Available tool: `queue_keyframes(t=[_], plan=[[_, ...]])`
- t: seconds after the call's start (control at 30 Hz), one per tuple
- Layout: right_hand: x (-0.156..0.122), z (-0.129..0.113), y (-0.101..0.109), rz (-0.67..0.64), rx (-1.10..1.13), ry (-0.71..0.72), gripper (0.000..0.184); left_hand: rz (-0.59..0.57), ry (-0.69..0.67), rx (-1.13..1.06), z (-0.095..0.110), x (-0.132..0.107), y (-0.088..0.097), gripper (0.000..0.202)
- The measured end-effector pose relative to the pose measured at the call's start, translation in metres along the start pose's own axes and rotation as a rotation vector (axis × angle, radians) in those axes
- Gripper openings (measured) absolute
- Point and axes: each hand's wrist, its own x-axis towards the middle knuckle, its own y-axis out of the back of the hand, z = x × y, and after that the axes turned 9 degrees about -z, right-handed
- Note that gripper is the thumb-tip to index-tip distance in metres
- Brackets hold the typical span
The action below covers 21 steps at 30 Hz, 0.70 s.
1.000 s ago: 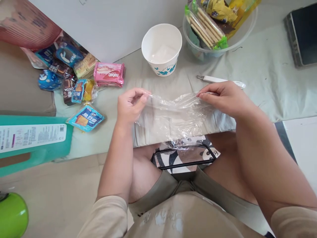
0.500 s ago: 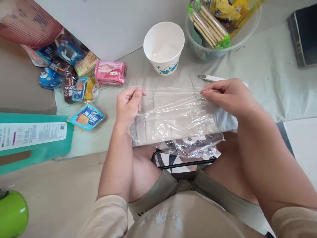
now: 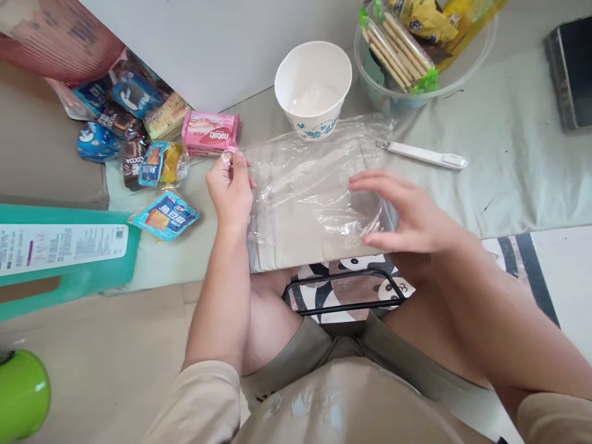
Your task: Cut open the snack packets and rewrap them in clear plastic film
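Note:
A crinkled clear plastic bag [image 3: 305,179] lies spread over the cloth at the table's front. My left hand [image 3: 231,188] pinches its left edge, close to the pink wafer pack [image 3: 211,133]. At the bag's right end is my right hand [image 3: 404,213], thumb and fingers spread apart; it grips nothing. The far edge of the plastic reaches the foot of a white paper cup [image 3: 312,86] with a blue leaf print. To the right of the bag rests a white utility knife [image 3: 425,154], its tip beside the plastic.
Several wrapped snacks [image 3: 139,117] are heaped at the left, with a blue snack pack [image 3: 166,214] nearer me. A clear tub [image 3: 423,95] holds wafer sticks and yellow packets. A teal container [image 3: 92,253] stands left, a dark phone-like device [image 3: 573,74] far right.
The plastic has been laid down flatter and farther out toward the cup. My right hand has let go of its edge and opened. My left hand has shifted slightly left, still pinching.

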Motion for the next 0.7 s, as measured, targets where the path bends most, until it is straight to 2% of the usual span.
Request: queue_keyframes(t=[0.1, 0.2, 0.4, 0.5, 0.57, 0.63, 0.7], plan=[[-0.009, 0.005, -0.014, -0.145, -0.159, -0.060, 0.033, 0.051, 0.021, 0.031, 0.000, 0.002, 0.002, 0.047], [-0.016, 0.009, -0.018, -0.209, -0.261, -0.073, 0.018, 0.080, 0.043, 0.051, 0.005, 0.002, 0.003, 0.049], [-0.026, 0.006, -0.002, -0.215, -0.275, -0.048, 0.022, 0.141, 0.163, 0.045, 0.014, 0.004, 0.006, 0.041], [-0.031, 0.003, 0.005, -0.214, -0.241, -0.056, 0.024, 0.158, 0.167, 0.053, 0.010, 0.008, 0.010, 0.039], [-0.033, 0.000, 0.008, -0.199, -0.174, -0.037, 0.024, 0.158, 0.154, 0.047, 0.007, 0.010, 0.011, 0.038], [-0.031, -0.002, 0.009, -0.121, -0.103, -0.068, 0.020, 0.157, 0.157, 0.034, 0.005, 0.011, 0.011, 0.037], [-0.027, -0.002, 0.006, 0.051, -0.096, -0.243, 0.017, 0.138, 0.170, 0.014, 0.005, 0.011, 0.011, 0.036]])
